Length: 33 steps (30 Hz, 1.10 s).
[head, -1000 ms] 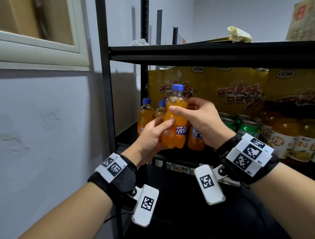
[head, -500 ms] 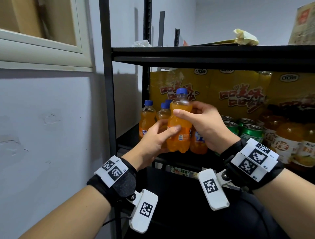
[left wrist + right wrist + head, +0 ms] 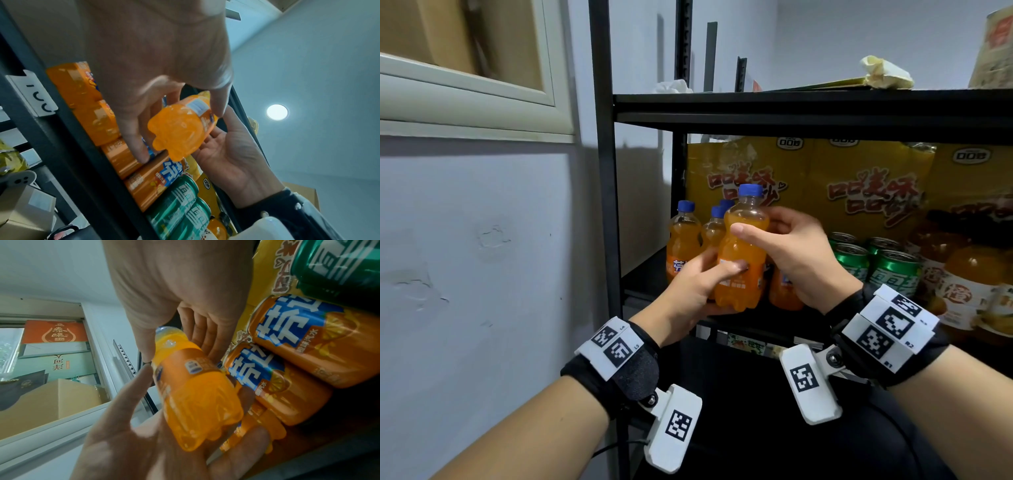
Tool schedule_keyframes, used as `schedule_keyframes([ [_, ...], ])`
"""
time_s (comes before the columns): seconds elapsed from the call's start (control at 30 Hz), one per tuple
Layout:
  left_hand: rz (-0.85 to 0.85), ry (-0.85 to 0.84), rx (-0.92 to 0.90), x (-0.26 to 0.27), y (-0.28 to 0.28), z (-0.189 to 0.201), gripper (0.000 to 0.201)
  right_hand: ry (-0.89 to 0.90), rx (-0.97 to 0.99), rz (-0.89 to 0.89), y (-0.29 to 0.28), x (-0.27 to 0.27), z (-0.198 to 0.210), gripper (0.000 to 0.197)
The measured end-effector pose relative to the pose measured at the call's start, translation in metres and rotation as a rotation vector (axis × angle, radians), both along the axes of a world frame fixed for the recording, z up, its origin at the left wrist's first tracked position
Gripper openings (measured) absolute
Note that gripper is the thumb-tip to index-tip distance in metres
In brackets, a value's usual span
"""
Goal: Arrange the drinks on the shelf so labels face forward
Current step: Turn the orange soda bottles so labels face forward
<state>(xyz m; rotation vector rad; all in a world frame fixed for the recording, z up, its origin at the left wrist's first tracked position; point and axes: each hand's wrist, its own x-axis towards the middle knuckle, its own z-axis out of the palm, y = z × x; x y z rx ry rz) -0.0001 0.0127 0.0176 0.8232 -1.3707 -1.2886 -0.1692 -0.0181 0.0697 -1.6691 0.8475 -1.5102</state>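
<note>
Both hands hold one orange soda bottle (image 3: 743,253) with a blue cap, upright and just off the shelf's front edge (image 3: 750,337). My left hand (image 3: 709,284) grips its lower half, thumb across the label. My right hand (image 3: 760,228) pinches the bottle's shoulder, thumb in front and fingers behind. A white small-print panel of the label faces me; the blue logo is turned away. The left wrist view shows the bottle's lobed base (image 3: 180,129) in the air. In the right wrist view the bottle (image 3: 195,394) lies between both hands.
More orange bottles (image 3: 683,246) stand at the shelf's left end, one (image 3: 784,291) behind my right hand. Green cans (image 3: 893,274) and big juice bottles (image 3: 969,284) fill the right. Yellow snack bags (image 3: 859,185) line the back. A black post (image 3: 602,171) and the upper shelf board (image 3: 791,106) frame the bay.
The bottle has been turned in my hands: its blue logo, which faced me a second ago, has swung out of sight, and the small-print side now faces me.
</note>
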Motion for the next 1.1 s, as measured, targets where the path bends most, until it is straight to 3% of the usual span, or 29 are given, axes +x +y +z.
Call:
schedule_keyframes([
  [0.13,-0.027,0.071,0.036,-0.001,0.003,-0.001,0.043,-0.053,0.010,0.015,0.000,0.001,-0.005,0.045],
  [0.33,0.092,0.038,-0.026,-0.004,0.001,-0.002,0.049,0.069,0.020,0.044,0.001,-0.001,-0.002,0.040],
  [0.53,-0.027,0.046,0.035,-0.006,0.006,0.003,0.040,0.015,0.056,0.044,0.003,-0.007,-0.004,0.031],
  [0.67,0.016,0.024,0.009,-0.004,0.006,0.002,0.045,0.030,0.081,0.050,0.005,-0.009,-0.007,0.031],
  [0.8,0.075,-0.002,-0.057,-0.007,0.006,0.003,0.058,0.048,0.032,0.047,0.007,-0.010,-0.004,0.032],
  [1.1,-0.032,-0.006,-0.022,-0.008,0.006,0.009,0.047,-0.043,-0.008,0.028,0.004,-0.014,-0.004,0.053],
])
